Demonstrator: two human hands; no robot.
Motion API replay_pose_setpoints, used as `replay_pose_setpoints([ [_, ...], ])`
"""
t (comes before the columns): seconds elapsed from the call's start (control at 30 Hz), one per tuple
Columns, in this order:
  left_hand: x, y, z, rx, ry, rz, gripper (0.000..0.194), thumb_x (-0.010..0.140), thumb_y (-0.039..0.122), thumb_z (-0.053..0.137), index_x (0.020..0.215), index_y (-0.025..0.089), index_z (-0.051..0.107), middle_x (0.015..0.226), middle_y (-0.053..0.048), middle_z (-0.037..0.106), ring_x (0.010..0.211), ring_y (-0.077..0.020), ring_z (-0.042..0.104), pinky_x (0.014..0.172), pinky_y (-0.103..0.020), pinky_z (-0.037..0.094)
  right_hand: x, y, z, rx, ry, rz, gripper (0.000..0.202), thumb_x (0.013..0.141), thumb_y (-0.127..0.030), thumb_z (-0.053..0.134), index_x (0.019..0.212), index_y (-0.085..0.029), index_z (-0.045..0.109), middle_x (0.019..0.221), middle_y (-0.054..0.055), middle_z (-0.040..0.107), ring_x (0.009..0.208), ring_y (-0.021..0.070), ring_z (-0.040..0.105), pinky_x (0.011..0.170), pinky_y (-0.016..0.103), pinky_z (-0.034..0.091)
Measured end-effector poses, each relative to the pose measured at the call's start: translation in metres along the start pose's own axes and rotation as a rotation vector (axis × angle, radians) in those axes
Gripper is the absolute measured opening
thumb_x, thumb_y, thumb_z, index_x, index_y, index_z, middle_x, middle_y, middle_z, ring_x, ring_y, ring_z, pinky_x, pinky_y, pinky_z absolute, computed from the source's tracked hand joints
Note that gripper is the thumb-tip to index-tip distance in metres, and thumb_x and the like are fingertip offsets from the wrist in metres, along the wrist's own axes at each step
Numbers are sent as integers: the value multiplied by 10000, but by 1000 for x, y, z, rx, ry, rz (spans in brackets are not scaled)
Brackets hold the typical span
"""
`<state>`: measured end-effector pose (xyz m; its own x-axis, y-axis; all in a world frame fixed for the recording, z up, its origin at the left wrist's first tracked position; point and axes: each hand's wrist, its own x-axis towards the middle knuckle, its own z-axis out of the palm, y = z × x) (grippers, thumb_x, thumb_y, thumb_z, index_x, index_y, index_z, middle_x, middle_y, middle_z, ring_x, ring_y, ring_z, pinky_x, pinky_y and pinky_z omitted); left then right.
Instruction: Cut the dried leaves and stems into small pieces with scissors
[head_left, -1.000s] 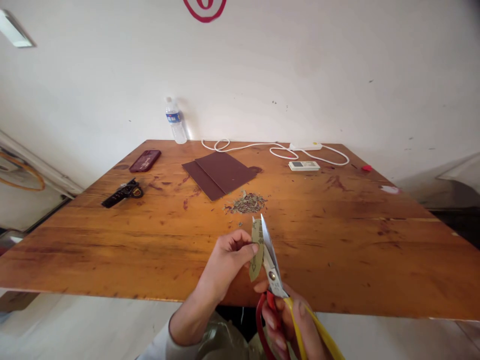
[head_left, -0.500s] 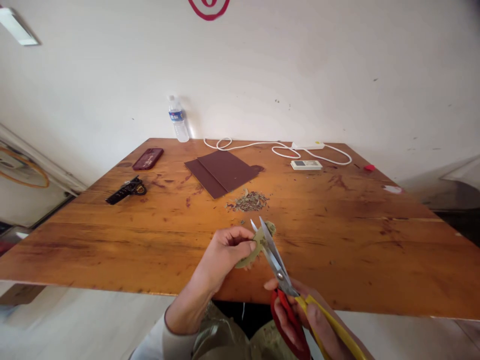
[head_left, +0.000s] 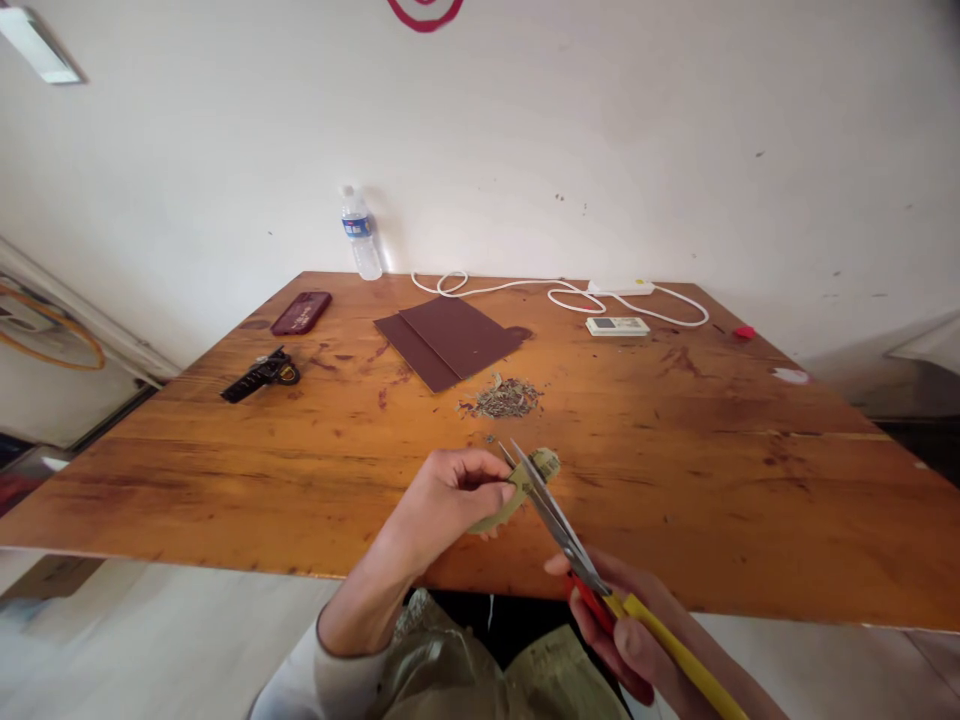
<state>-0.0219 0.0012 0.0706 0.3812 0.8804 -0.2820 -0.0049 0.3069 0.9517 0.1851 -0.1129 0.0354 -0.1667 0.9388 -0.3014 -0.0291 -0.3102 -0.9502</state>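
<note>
My left hand [head_left: 450, 492] pinches a flat, olive-green piece [head_left: 547, 465] with dark marks and a rounded end; I cannot make out its material. In my right hand [head_left: 637, 625] are scissors [head_left: 562, 530] with one red and one yellow handle. Their blades point up and left, slightly apart, and cross the piece just right of my left fingers. Beyond the blade tips lies a small heap of dry, greyish-brown shreds [head_left: 508, 398] on the wooden table [head_left: 735, 500]. My right fingers are partly hidden behind the handles.
Two overlapping dark red sheets [head_left: 454, 340] lie behind the heap. A phone [head_left: 301, 313] and a black keyholder [head_left: 259, 375] are at left. Against the wall stand a water bottle [head_left: 361, 235] and a power strip [head_left: 621, 288] with a looping cord; a white remote [head_left: 617, 326] lies nearby.
The scissors' handles have drawn together and their blades have narrowed on the olive-green piece. My right hand has shifted slightly right. My left hand keeps its pinch.
</note>
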Motion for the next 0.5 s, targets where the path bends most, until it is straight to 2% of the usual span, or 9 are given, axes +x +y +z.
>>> replay_pose_setpoints([
  [0.1, -1, 2, -3, 34, -12, 3, 151, 636, 299, 723, 650, 164, 656, 480, 41, 513, 417, -75, 439, 436, -211, 361, 5, 1, 0, 3, -38, -45, 585, 725, -738, 648, 1089, -287, 732, 852, 82, 660, 725, 240, 640, 675, 381, 541],
  [0.13, -1, 3, -4, 40, -19, 7, 149, 637, 297, 725, 650, 164, 657, 480, 42, 508, 418, -74, 434, 434, -210, 351, 7, 3, -2, -9, -40, -42, 590, 744, -722, 646, 1143, -293, 712, 879, 85, 662, 748, 242, 638, 687, 380, 536],
  [0.2, -2, 3, -6, 41, -32, 17, 147, 640, 294, 729, 651, 164, 661, 480, 44, 498, 418, -71, 421, 428, -208, 333, 10, 9, -7, -17, -93, -81, 625, 691, -743, 680, 1129, -297, 719, 772, 51, 636, 640, 206, 599, 574, 326, 504],
  [0.27, -2, 2, -7, 36, -39, 18, 147, 642, 296, 733, 656, 166, 665, 480, 43, 497, 420, -72, 416, 429, -211, 331, 12, 14, -11, -3, -80, -33, 670, 685, -738, 693, 1176, -282, 707, 845, 71, 657, 693, 219, 618, 601, 329, 499],
  [0.37, -3, 2, -7, 30, -36, 17, 151, 646, 301, 735, 658, 167, 666, 486, 39, 505, 424, -73, 414, 433, -214, 334, 16, 21, -15, 9, -132, -38, 731, 643, -753, 710, 1182, -260, 712, 801, 62, 657, 661, 217, 614, 584, 331, 493],
  [0.5, -4, 5, -7, 24, -36, -1, 171, 641, 314, 744, 665, 161, 671, 491, 33, 514, 421, -78, 430, 443, -222, 356, 20, 36, -17, 68, -121, -49, 656, 627, -670, 778, 1155, -286, 722, 755, 34, 642, 657, 215, 611, 581, 326, 513],
])
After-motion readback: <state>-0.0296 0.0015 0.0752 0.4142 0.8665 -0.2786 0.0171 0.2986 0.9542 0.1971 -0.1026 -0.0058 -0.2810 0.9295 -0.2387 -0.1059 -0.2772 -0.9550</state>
